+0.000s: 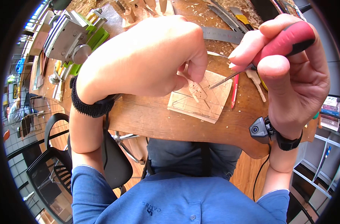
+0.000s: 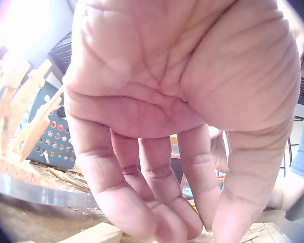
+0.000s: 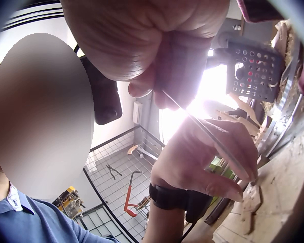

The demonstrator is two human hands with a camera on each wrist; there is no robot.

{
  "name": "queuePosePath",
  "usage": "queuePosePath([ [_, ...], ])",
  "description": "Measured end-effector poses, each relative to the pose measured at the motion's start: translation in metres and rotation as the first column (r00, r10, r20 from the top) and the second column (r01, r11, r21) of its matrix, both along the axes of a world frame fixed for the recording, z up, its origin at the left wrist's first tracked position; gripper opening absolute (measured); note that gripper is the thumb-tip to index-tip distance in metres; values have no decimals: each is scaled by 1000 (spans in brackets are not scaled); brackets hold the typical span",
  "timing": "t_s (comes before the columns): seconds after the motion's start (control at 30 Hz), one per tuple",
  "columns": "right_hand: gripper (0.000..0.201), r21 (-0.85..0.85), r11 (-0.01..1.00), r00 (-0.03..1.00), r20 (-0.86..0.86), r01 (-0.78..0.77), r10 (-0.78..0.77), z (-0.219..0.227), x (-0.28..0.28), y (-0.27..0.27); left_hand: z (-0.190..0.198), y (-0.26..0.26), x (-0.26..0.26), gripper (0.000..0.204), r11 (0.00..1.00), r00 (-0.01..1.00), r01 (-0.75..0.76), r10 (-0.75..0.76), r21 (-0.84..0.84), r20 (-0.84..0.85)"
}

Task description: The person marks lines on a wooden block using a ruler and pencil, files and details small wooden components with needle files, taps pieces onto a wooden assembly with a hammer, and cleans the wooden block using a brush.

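Observation:
My right hand (image 1: pixel 298 76) grips the red-and-black handle (image 1: pixel 283 43) of a tool with a thin metal shaft (image 1: pixel 229 77). Its tip points down left, over a flat wooden board (image 1: pixel 218 99) marked with pencil lines. My left hand (image 1: pixel 151 56) arches over the board with bent fingers, thumb and index finger pinching the upper end of a small carved wooden piece (image 1: pixel 196 90). That piece also shows in the right wrist view, below the left fingertips (image 3: pixel 234 194). From the left wrist, the palm (image 2: pixel 142 76) and downward fingers hide most of the piece.
A red pencil (image 1: pixel 235 91) lies right of the board, near a thin wood strip (image 1: pixel 257 86). Beyond are a metal ruler (image 1: pixel 222 34) and wood shavings. A green-and-grey vise (image 1: pixel 74 41) stands at the left. The workbench's curved edge (image 1: pixel 177 136) runs before my lap.

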State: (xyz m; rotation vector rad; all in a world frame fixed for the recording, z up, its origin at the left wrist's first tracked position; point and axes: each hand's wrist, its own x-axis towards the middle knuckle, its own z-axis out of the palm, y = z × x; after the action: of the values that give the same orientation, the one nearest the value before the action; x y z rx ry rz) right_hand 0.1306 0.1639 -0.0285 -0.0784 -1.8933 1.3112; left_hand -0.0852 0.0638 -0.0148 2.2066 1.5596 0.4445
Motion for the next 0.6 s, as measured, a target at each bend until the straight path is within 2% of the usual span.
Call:
queuePosePath([
  [0.17,37,44,999,1000,-28,1,1,-3,-1,1,1,0,0,24,1000,1000,-8,8,-28,-12],
  [0.33,36,5,1000,1000,-29,-10,10,-2,-2,-2,-2,-1,1,26,998,999,-6,8,-58,35],
  [0.4,36,-9,1000,1000,-24,-15,15,-1,-2,-3,-5,-1,0,27,999,999,49,-49,24,14],
  [0.6,34,-8,1000,1000,-26,-18,18,-4,-1,-1,-7,-1,1,26,997,998,52,-53,50,19],
])
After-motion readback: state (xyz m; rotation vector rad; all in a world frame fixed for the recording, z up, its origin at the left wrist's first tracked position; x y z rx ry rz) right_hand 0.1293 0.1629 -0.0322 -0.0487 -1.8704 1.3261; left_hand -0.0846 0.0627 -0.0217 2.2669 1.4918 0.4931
